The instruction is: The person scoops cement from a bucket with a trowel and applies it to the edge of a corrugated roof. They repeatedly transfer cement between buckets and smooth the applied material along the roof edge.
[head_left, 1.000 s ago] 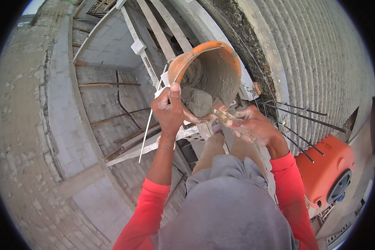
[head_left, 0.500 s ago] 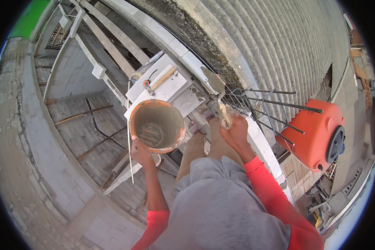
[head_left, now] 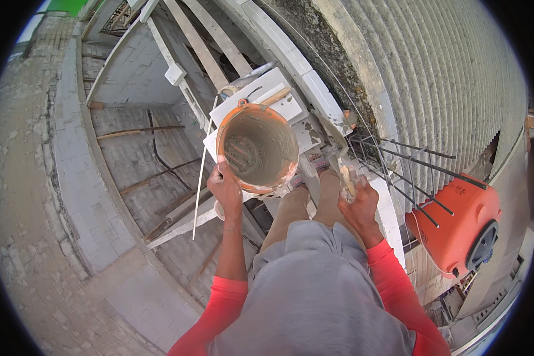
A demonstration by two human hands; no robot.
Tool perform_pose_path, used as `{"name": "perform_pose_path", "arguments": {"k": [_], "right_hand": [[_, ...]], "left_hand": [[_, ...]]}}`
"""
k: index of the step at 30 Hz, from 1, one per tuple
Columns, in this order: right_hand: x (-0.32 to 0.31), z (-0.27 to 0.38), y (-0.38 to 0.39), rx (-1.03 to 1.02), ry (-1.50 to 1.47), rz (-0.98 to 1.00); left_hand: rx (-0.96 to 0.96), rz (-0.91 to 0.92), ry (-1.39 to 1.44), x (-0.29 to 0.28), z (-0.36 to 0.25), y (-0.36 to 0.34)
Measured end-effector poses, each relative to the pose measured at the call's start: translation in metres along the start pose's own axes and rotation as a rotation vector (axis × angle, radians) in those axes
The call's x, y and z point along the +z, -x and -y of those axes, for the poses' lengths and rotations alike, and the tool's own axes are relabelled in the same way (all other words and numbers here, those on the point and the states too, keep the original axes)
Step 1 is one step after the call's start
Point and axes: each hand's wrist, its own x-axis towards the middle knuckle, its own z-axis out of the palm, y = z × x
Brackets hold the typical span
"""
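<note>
Gripping the bucket (head_left: pixel 276 142) in your left hand (head_left: pixel 226 188), trowel (head_left: pixel 347 180) in your right hand (head_left: pixel 361 204), you've drawn the trowel toward your legs (head_left: pixel 288 213), clear of the bucket.

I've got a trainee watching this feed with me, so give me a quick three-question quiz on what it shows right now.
1. True or false: the orange bucket at the left hand is full to the brim.
2. What does the right hand hold?
A) a brick
B) a trowel
C) a hose
3. In the picture, which is nearer the corrugated roofing: the orange bucket or the orange tank?

Key:
1. False; grey mix lies low inside, and the coated inner wall shows above it.
2. B
3. The orange tank.
</note>
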Motion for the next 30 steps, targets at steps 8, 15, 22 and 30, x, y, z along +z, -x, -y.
{"name": "perform_pose_path", "arguments": {"k": [8, 15, 22, 30], "right_hand": [[0.007, 0.09, -0.073, -0.316, 0.127, 0.203], [-0.021, 0.107, -0.112, -0.248, 0.122, 0.57], [-0.034, 0.065, -0.092, 0.413, -0.787, 0.939], [-0.031, 0.022, 0.002, -0.016, -0.274, -0.043]], "left_hand": [[0.168, 0.255, -0.075, 0.018, -0.055, -0.015], [0.406, 0.367, -0.088, 0.017, -0.088, -0.012], [0.231, 0.262, -0.044, 0.014, -0.051, -0.008], [0.005, 0.067, 0.097, -0.004, 0.001, 0.0]]}}
